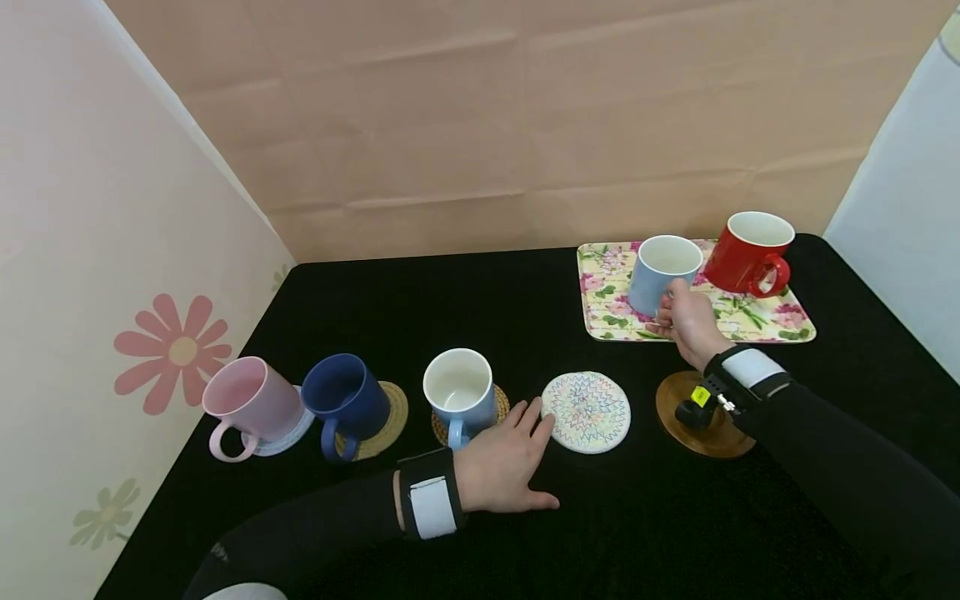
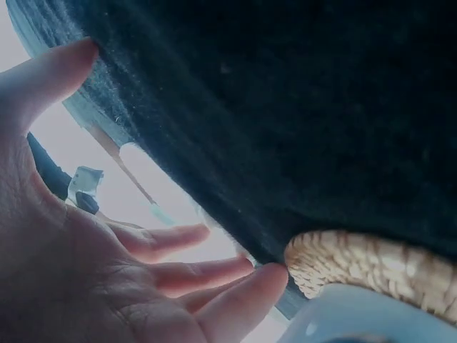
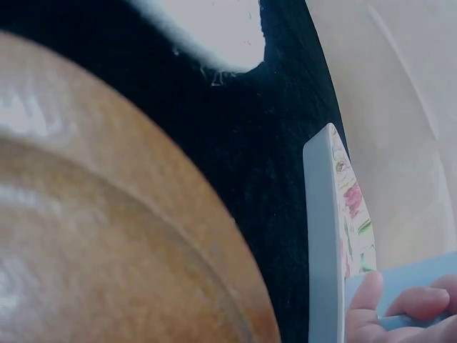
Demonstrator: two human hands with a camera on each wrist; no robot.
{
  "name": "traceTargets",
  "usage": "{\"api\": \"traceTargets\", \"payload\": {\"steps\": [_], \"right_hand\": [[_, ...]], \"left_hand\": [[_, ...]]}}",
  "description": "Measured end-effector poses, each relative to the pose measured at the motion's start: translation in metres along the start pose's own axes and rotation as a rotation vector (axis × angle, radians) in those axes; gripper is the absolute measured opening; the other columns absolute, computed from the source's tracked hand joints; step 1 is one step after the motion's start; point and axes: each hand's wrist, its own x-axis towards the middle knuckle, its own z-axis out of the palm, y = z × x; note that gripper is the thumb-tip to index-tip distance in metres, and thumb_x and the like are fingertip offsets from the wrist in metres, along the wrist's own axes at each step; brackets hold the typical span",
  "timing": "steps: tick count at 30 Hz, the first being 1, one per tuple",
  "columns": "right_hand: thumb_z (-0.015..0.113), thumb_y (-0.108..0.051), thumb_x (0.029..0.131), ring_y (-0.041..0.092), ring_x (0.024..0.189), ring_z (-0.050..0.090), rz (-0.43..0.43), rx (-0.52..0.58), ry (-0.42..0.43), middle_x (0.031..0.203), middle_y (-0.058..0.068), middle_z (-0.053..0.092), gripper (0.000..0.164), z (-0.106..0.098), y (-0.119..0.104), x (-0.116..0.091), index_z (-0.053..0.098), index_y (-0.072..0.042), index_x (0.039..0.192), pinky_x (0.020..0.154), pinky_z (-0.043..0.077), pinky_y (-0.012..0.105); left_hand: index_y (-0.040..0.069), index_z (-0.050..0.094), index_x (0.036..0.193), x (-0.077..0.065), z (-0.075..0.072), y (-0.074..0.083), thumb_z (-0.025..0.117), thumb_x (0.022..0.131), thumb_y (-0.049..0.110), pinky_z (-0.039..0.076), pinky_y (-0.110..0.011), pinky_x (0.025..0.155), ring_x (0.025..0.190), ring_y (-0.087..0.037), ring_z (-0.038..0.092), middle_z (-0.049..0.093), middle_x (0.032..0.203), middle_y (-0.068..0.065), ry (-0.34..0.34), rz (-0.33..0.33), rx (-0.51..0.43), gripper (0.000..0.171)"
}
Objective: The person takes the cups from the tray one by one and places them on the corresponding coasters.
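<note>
My right hand [image 1: 693,323] grips the handle side of a light blue mug [image 1: 647,290], which is on a floral tray [image 1: 611,323] at the back right. In the right wrist view, curled fingers [image 3: 421,304] are at the mug's handle, much of which they hide. A red mug [image 1: 735,260] stands beside it on the tray. My left hand [image 1: 501,465] is palm down with fingers spread, its fingertips at the left edge of a white patterned coaster [image 1: 587,414]. Just left of that hand, another light blue mug [image 1: 471,419] stands on a woven coaster [image 2: 357,259].
A brown wooden coaster [image 1: 716,447] lies under my right forearm. To the left, a dark blue mug [image 1: 360,408] stands on a straw-coloured coaster [image 1: 397,417], and a pink mug [image 1: 270,408] on a pale coaster [image 1: 294,439]. Walls border the black-covered table [image 1: 420,300].
</note>
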Motion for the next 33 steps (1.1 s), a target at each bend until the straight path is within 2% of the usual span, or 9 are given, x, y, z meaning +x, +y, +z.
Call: {"api": "traceTargets", "payload": {"steps": [7,11,16,27,33], "right_hand": [[0.026,-0.019,0.100,0.015,0.056,0.033,-0.011,-0.027,0.001,0.058,-0.003,0.031,0.034,-0.001,0.001,-0.003,0.035,-0.010,0.068,0.071,0.049,0.028],[0.026,-0.018,0.099,0.015,0.056,0.034,-0.024,-0.077,0.009,0.057,-0.003,0.032,0.036,0.000,0.002,-0.005,0.035,-0.011,0.066,0.069,0.045,0.029],[0.026,-0.017,0.098,0.015,0.055,0.033,-0.028,-0.080,0.014,0.056,-0.004,0.032,0.034,0.002,0.001,-0.007,0.036,-0.011,0.066,0.068,0.041,0.032],[0.025,-0.019,0.101,0.018,0.059,0.033,-0.063,-0.089,-0.044,0.057,-0.001,0.031,0.041,0.003,-0.010,-0.019,0.035,-0.012,0.063,0.068,0.041,0.030],[0.025,-0.021,0.102,0.018,0.063,0.037,-0.058,-0.137,-0.101,0.060,-0.001,0.033,0.041,0.003,-0.014,-0.030,0.037,-0.013,0.064,0.072,0.043,0.029]], "left_hand": [[0.008,0.031,0.151,0.000,0.000,0.000,0.064,0.081,0.066,0.039,-0.039,0.104,0.137,-0.036,0.033,0.020,0.156,-0.022,-0.004,0.009,0.000,0.097],[0.008,0.030,0.151,0.000,0.000,0.000,0.064,0.081,0.066,0.040,-0.039,0.103,0.137,-0.036,0.033,0.020,0.156,-0.021,-0.006,0.012,0.003,0.097],[0.008,0.030,0.151,0.000,0.000,0.001,0.063,0.081,0.067,0.040,-0.039,0.103,0.137,-0.036,0.033,0.020,0.156,-0.021,-0.007,0.013,0.007,0.098],[0.008,0.031,0.151,0.000,0.000,0.001,0.063,0.081,0.068,0.041,-0.038,0.102,0.137,-0.035,0.034,0.021,0.156,-0.021,-0.003,0.005,0.020,0.098],[0.008,0.030,0.151,0.001,0.000,0.000,0.063,0.081,0.068,0.042,-0.038,0.101,0.137,-0.035,0.034,0.021,0.156,-0.021,-0.005,0.007,0.019,0.098]]}}
